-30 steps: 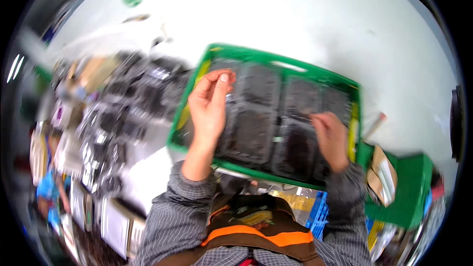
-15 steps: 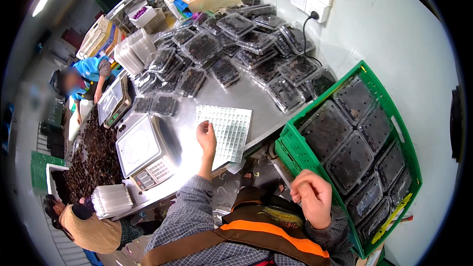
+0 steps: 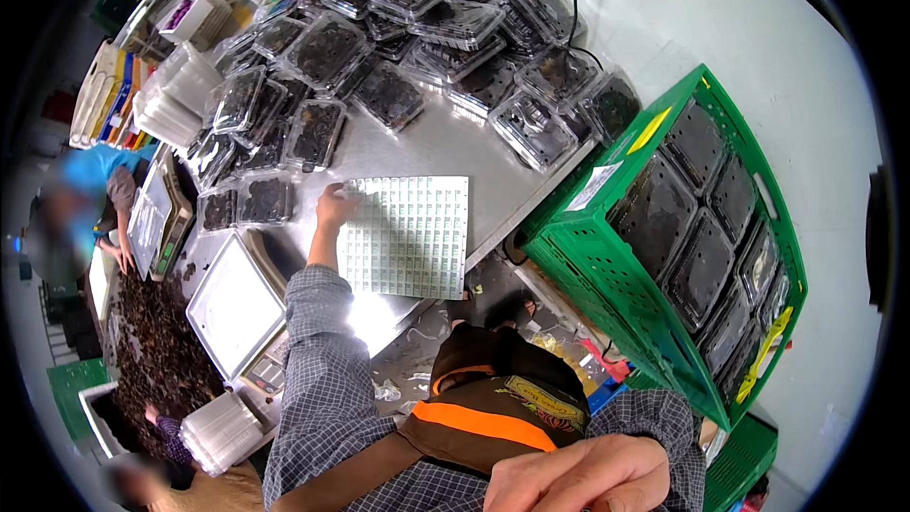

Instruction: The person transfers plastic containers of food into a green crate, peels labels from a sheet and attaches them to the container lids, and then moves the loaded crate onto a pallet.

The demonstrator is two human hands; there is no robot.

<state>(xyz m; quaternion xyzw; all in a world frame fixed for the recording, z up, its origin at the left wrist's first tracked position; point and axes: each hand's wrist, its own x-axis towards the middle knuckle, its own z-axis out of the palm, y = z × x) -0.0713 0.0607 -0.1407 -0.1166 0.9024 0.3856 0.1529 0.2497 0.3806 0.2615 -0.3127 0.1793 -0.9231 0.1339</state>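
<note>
Metal worktable point(image 3: 422, 152) ran across my feed from 8 to 1 o'clock, w/ a pale wall point(image 3: 720, 19) behind it at 1–2. From my remote seat I had the label sheet point(image 3: 408, 237) lying nr. the ctr., rows of sm. squares on it, its 5-o'clock corner poking past the table edge. Left hand point(image 3: 332, 209) was at the sheet's 10-o'clock corner, fingers bent, tips on or just over it; I couldn't tell if they pinched anything. Right hand point(image 3: 578, 474), at 5 o'clock & well apart from the sheet, had its fingers curled in & pressed together, partly cut off at the bottom.

Green crate point(image 3: 588, 265) sat at 3, just beside the table, w/ clear tubs point(image 3: 701, 256) of dark stuff packed in rows. More tubs point(image 3: 327, 52) were heaped from 10 to 1. At 8 I saw a scale point(image 3: 237, 299), then a dark loose heap point(image 3: 161, 332) beyond it. Co-worker in blue point(image 3: 109, 175) was at 9, one hand nr. a 2nd scale point(image 3: 152, 213).
</note>
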